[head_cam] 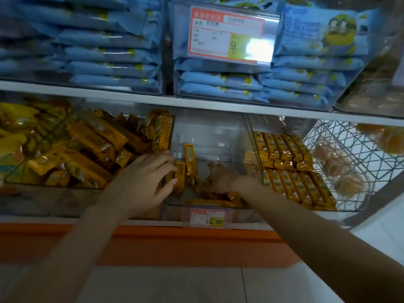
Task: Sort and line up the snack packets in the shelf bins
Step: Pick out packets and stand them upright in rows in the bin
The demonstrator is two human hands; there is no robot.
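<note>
Judging from the bins, I rate the task about half done: the right bin [265, 125] holds neat rows [293, 171] of yellow packets, the left bin [65, 200] holds a jumbled heap [87, 149], and the middle bin [209, 132] is mostly bare. My left hand [144, 180] grips an upright packet [180, 176] at the middle bin's left wall. My right hand [220, 178] reaches into that bin above loose packets [214, 202]; blur hides its fingers, so I cannot tell its grip. The lower price tag [207, 217] reads 12.90; the upper tag [227, 36] shows a 9; brand print is unreadable
</note>
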